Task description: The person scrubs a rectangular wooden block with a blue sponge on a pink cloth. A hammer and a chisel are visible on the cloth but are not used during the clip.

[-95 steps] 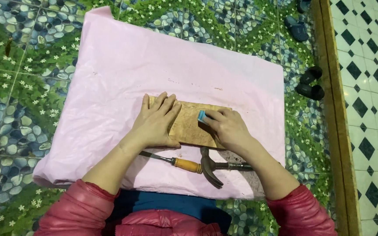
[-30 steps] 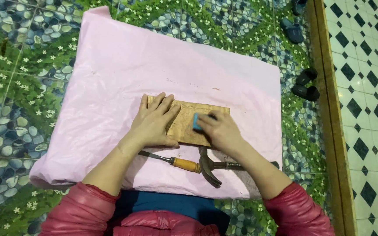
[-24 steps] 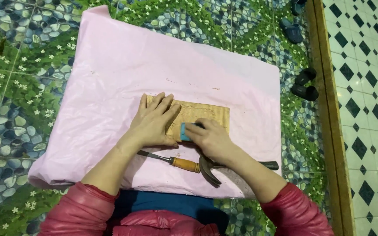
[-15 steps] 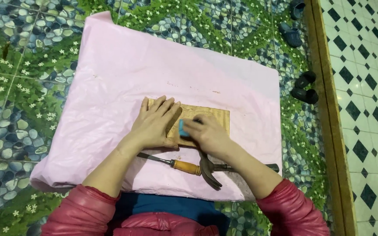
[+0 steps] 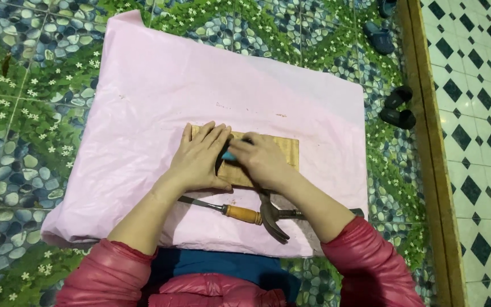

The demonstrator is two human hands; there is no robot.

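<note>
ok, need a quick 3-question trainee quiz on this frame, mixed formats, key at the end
1. True or false: the left hand lies flat on the wooden board.
2. What does the right hand press to the board? A) a blue block B) a hammer C) a nail
3. Fill in: the claw hammer and the wooden-handled tool lie on the pink sheet, between the board and the ____.

Key:
1. True.
2. A, the small blue block, mostly hidden under the fingers.
3. Person.
</note>
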